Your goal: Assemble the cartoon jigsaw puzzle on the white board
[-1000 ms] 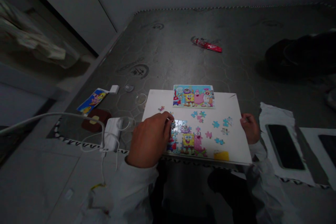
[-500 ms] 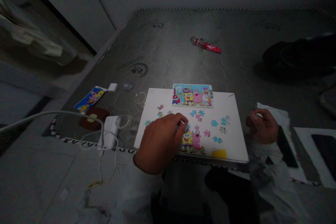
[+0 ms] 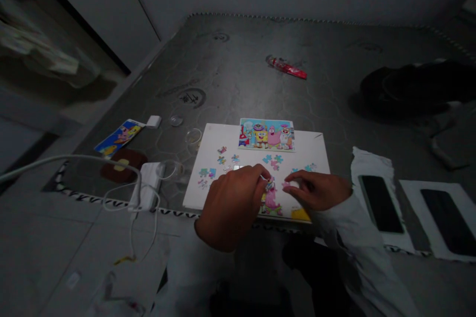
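A white board [image 3: 308,151] lies near the front edge of a dark glass table. On it sit a colourful cartoon reference picture [image 3: 266,134], a partly joined puzzle [image 3: 271,200] and several loose pieces [image 3: 217,166]. My left hand [image 3: 232,203] rests over the joined puzzle with its fingers curled, fingertips pinched on the puzzle's top edge. My right hand [image 3: 316,189] lies on the board just right of it, fingers pinched on a small pink piece [image 3: 286,185]. The two hands almost touch.
Left of the board are a white charger with coiled cable [image 3: 147,188], a brown pad [image 3: 121,168], a cartoon packet [image 3: 115,136] and a small white box [image 3: 153,121]. Two dark phones [image 3: 379,195] lie on white paper at right. A red wrapper [image 3: 286,66] and dark bag [image 3: 409,86] sit farther back.
My right hand came from the board's right edge onto the board, beside the left hand. My left hand shifted right across the joined puzzle. The view turned slightly.
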`<state>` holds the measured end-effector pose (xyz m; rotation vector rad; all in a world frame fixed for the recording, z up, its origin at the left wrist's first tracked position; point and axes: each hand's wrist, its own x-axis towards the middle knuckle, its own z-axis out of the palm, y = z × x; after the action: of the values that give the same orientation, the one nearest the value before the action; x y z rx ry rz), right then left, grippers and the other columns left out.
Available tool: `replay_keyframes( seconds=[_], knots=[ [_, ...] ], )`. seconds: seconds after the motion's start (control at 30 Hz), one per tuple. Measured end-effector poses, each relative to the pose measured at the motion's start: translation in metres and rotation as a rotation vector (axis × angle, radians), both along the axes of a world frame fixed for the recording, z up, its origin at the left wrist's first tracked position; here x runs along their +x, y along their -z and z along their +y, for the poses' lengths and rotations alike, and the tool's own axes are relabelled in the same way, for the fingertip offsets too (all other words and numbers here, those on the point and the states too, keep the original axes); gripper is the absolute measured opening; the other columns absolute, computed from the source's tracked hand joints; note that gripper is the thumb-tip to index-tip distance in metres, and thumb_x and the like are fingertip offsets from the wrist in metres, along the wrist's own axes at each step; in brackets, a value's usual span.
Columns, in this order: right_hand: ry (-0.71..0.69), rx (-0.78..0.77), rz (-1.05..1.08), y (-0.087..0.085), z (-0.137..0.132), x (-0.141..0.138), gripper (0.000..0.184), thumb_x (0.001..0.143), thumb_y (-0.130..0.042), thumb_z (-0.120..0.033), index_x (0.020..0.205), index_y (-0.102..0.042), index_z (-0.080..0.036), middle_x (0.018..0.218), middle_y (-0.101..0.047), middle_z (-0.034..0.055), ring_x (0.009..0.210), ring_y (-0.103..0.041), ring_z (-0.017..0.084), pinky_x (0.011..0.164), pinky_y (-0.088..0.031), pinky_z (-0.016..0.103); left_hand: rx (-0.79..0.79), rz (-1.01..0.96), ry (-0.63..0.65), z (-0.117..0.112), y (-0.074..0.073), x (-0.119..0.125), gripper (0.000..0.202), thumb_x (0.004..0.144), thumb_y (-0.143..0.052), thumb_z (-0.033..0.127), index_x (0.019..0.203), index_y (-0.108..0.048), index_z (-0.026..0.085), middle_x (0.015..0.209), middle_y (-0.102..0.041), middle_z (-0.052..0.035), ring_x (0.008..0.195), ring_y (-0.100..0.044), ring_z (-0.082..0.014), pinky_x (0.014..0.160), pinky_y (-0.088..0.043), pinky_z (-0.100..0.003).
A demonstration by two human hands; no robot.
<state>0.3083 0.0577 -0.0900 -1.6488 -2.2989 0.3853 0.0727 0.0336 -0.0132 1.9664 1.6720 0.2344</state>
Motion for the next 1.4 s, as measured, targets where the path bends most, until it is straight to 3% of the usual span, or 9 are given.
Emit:
replay_keyframes(
  seconds=[0.13, 0.23, 0.37, 0.47, 0.63, 0.73, 0.9, 1.27, 1.4],
  knots=[
    [0.149, 0.085, -0.037, -0.007, -0.006, -0.001, 0.031, 0.086, -0.065, -0.056, 0.104, -0.076, -0.033, 0.069, -0.069, -0.0029, 0.059, -0.061, 0.014, 0.053, -0.033, 0.026, -0.001, -0.030, 0.005, 0.001, 0.002, 0.003, 0.019, 0.099, -0.048, 0.032, 0.107, -0.066, 0.029, 0.105, -0.073, 0.0039, 0.097, -0.068, -0.0212, 0.083, -0.046, -0.037],
    [0.103, 0.089, 0.111, -0.015, -0.008, -0.005, 0.040, 0.088, -0.060, -0.062, 0.099, -0.079, -0.029, 0.062, -0.065, -0.0011, 0.053, -0.057, 0.012, 0.052, -0.035, 0.025, 0.014, -0.069, -0.007, 0.002, 0.003, 0.006, 0.020, 0.100, -0.048, 0.032, 0.108, -0.066, 0.028, 0.105, -0.073, 0.0033, 0.097, -0.067, -0.0208, 0.086, -0.047, -0.037],
    [0.008, -0.058, 0.343, -0.023, -0.007, -0.015, 0.043, 0.084, -0.060, -0.063, 0.084, -0.080, -0.025, 0.046, -0.052, -0.0023, 0.040, -0.044, 0.009, 0.043, -0.031, 0.023, 0.006, -0.120, 0.016, 0.002, 0.005, 0.010, 0.022, 0.100, -0.048, 0.032, 0.111, -0.065, 0.026, 0.103, -0.074, 0.0013, 0.095, -0.068, -0.0202, 0.082, -0.047, -0.034],
    [0.036, -0.174, 0.375, -0.026, -0.007, -0.020, 0.038, 0.082, -0.061, -0.058, 0.082, -0.079, -0.024, 0.046, -0.052, -0.0025, 0.042, -0.044, 0.009, 0.045, -0.032, 0.022, 0.001, -0.133, 0.059, 0.002, 0.007, 0.012, 0.021, 0.100, -0.047, 0.031, 0.108, -0.066, 0.026, 0.100, -0.074, 0.0015, 0.093, -0.068, -0.0201, 0.079, -0.046, -0.033],
    [0.112, -0.309, 0.268, -0.026, -0.008, -0.021, 0.045, 0.078, -0.055, -0.061, 0.082, -0.077, -0.023, 0.049, -0.052, -0.0018, 0.046, -0.044, 0.010, 0.050, -0.033, 0.024, -0.005, -0.110, 0.091, 0.002, 0.012, 0.014, 0.021, 0.100, -0.047, 0.032, 0.110, -0.066, 0.027, 0.102, -0.075, 0.0024, 0.093, -0.069, -0.0196, 0.080, -0.046, -0.034],
    [0.174, -0.376, 0.117, -0.024, -0.008, -0.022, 0.043, 0.077, -0.051, -0.061, 0.082, -0.076, -0.025, 0.054, -0.057, -0.0008, 0.052, -0.051, 0.013, 0.054, -0.034, 0.026, 0.000, -0.018, 0.064, 0.003, 0.017, 0.013, 0.019, 0.094, -0.059, 0.035, 0.112, -0.065, 0.031, 0.101, -0.074, 0.0050, 0.093, -0.068, -0.0216, 0.078, -0.045, -0.036],
    [0.248, -0.464, -0.058, -0.017, -0.007, -0.024, 0.038, 0.079, -0.052, -0.061, 0.084, -0.075, -0.031, 0.066, -0.068, -0.0013, 0.068, -0.063, 0.017, 0.059, -0.034, 0.028, -0.013, 0.081, 0.095, 0.006, 0.024, 0.012, 0.018, 0.084, -0.073, 0.041, 0.097, -0.067, 0.030, 0.098, -0.071, 0.0049, 0.091, -0.066, -0.0224, 0.073, -0.043, -0.035],
    [0.311, -0.373, -0.084, -0.029, -0.017, -0.041, 0.030, 0.083, -0.057, -0.053, 0.082, -0.075, -0.030, 0.069, -0.069, -0.0024, 0.070, -0.064, 0.019, 0.060, -0.030, 0.029, -0.052, 0.133, 0.087, 0.008, 0.031, 0.016, 0.020, 0.084, -0.073, 0.042, 0.097, -0.067, 0.028, 0.099, -0.070, 0.0024, 0.090, -0.065, -0.0234, 0.070, -0.042, -0.035],
    [0.326, -0.413, -0.117, -0.024, -0.014, -0.040, 0.032, 0.081, -0.056, -0.056, 0.084, -0.075, -0.031, 0.071, -0.070, -0.0018, 0.073, -0.064, 0.020, 0.060, -0.031, 0.030, -0.055, 0.131, 0.087, 0.008, 0.031, 0.017, 0.019, 0.084, -0.072, 0.042, 0.097, -0.067, 0.028, 0.098, -0.070, 0.0019, 0.092, -0.065, -0.0242, 0.071, -0.042, -0.035]
  ],
)
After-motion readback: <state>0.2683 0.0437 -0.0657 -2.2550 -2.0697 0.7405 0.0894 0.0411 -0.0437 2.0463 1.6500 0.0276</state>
